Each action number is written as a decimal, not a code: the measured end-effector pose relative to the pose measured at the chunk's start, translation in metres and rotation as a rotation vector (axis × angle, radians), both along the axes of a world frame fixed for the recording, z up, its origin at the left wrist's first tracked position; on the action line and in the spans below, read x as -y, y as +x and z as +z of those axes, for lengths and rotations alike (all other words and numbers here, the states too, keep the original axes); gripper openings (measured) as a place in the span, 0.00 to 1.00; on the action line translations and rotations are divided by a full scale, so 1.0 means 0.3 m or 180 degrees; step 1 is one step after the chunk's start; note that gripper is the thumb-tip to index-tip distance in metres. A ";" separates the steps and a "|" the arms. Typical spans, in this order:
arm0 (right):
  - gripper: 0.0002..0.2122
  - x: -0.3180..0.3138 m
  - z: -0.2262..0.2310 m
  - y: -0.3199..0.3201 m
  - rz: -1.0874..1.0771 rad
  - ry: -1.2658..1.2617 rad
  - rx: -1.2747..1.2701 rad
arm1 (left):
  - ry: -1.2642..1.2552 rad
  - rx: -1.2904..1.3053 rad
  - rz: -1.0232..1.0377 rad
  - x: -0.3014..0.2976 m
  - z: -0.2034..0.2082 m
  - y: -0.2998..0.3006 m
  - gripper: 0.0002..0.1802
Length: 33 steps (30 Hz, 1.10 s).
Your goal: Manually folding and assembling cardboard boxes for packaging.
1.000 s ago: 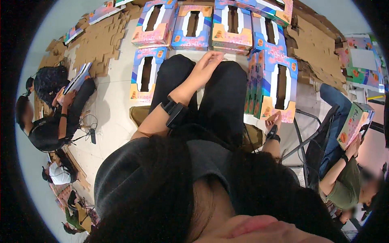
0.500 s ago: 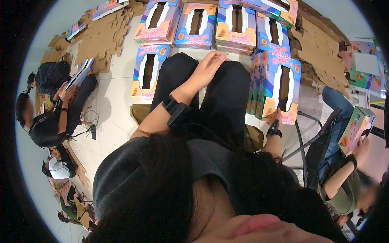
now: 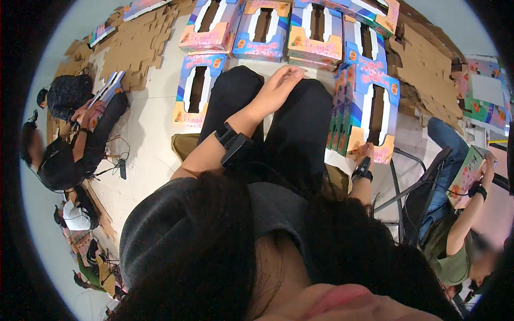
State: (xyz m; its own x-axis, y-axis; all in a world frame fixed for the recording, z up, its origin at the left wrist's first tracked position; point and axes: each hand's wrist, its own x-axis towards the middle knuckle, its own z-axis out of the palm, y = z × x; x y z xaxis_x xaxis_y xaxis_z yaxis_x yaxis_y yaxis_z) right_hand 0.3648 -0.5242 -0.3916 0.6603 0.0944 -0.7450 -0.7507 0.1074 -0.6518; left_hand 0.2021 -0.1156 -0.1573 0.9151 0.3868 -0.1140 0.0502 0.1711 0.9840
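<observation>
Resting across the black trousers (image 3: pixel 301 136) just past twelve o'clock, here's the left hand (image 3: pixel 279 88), fingers close together and loosely bent, a black wrist device (image 3: pixel 234 143) strapped behind it. Swing over to three o'clock, and the right hand (image 3: pixel 364 153) is at the near edge of a pastel slotted carton (image 3: pixel 365 115): fingers touching the orange end panel (image 3: pixel 381 154), though whether they pinch the board, I cannot tell. That carton sits at two o'clock, long opening facing up, white flaps edging the slot, similar cartons (image 3: pixel 339 109) packed against its left side. Up top, from eleven round to one, a row of slotted boxes (image 3: pixel 316 47) stands beyond the knees, and a single blue-and-orange carton (image 3: pixel 187 86) sits beside the left knee near eleven. Flattened cardboard (image 3: pixel 131 48) spreads at half past ten. At nine, a co-worker in black (image 3: pixel 59 166) handles another carton; at four, a co-worker in green (image 3: pixel 450 259) grips a green-edged box (image 3: pixel 465 179) near a black chair (image 3: pixel 426 184).
</observation>
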 end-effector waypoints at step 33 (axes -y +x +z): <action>0.13 -0.152 0.115 -0.064 -0.1426 -0.0578 -0.0095 | 0.0153 0.0085 0.0014 0.013 -0.008 0.016 0.16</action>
